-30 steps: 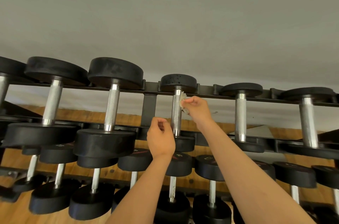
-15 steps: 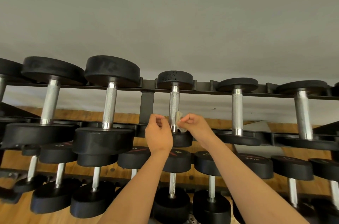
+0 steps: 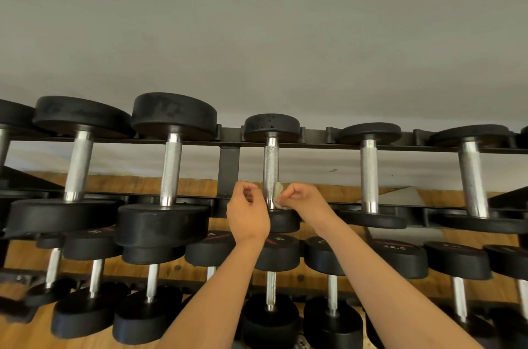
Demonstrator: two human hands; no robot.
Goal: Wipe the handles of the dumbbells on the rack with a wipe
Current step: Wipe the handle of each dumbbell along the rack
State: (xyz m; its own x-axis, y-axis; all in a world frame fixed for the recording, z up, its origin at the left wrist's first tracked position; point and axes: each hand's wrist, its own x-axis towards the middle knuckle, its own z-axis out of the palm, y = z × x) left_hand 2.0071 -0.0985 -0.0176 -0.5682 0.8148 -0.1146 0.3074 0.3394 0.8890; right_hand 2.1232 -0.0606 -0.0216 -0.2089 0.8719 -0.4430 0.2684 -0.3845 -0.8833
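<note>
The left hand is curled just left of the handle; I cannot tell whether its grip holds anything. The right hand has its grip clamped on the wipe, which is pressed to the handle's near end. This dumbbell sits on the top tier of the rack.

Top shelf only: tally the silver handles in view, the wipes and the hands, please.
silver handles: 6, one cut by the left edge
wipe: 1
hands: 2, left hand and right hand
total: 9
</note>
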